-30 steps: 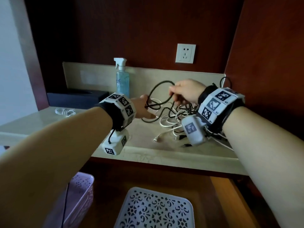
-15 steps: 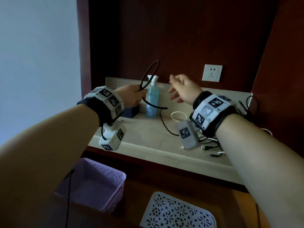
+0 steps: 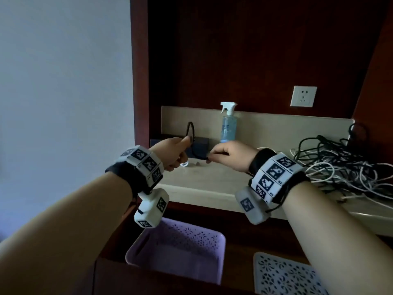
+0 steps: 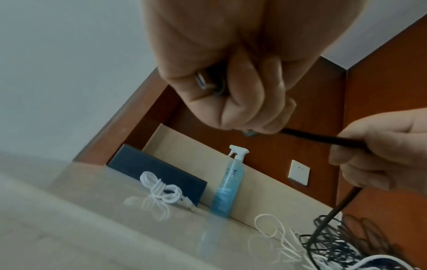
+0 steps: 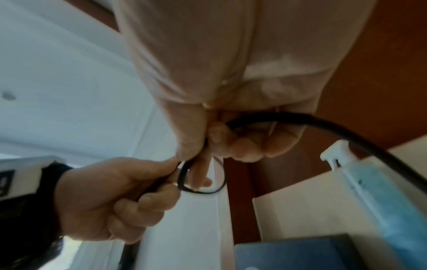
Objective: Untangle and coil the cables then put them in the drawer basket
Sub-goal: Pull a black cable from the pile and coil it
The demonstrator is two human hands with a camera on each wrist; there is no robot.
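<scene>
A black cable (image 3: 192, 133) runs between both hands above the left end of the counter. My left hand (image 3: 174, 153) grips it in a fist, with a small loop standing up above the thumb. My right hand (image 3: 225, 155) pinches the same black cable (image 4: 323, 139) a short way to the right; from there it trails down to the tangle. In the right wrist view the black cable (image 5: 323, 131) curves out of the curled fingers. A tangled heap of black and white cables (image 3: 340, 165) lies on the counter at the right. The purple basket (image 3: 180, 248) sits below in the open drawer.
A blue spray bottle (image 3: 228, 124) stands against the counter's back wall, a dark box (image 3: 200, 145) to its left. A coiled white cable (image 4: 161, 190) lies by that box. A white perforated basket (image 3: 285, 275) is at lower right. A wall socket (image 3: 303, 96) is above.
Both hands left the tangle and moved to the counter's left end with the black cable. The right hand, open half a second ago, now pinches the cable. The head view turned left and down.
</scene>
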